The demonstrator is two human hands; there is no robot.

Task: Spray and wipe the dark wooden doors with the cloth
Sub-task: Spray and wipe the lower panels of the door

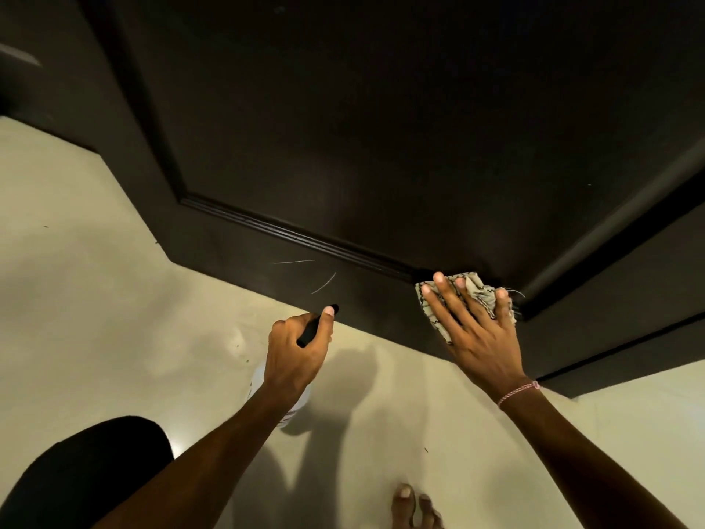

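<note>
The dark wooden door (381, 127) fills the upper view, with a raised moulding running along its bottom panel. My right hand (473, 322) lies flat with spread fingers on a beige patterned cloth (478, 290), pressing it against the door's lower right corner by the moulding. My left hand (297, 345) grips a spray bottle (295, 402) by its black trigger head, thumb on top, nozzle pointing at the door's bottom rail. The white bottle body is mostly hidden under the hand. Pale scratch marks show on the rail just above the nozzle.
A pale glossy floor (95, 299) spreads below the door. A second dark door or frame (629, 318) stands at the right, angled toward me. My bare toes (412, 505) show at the bottom, and a dark-clothed knee (84, 471) at bottom left.
</note>
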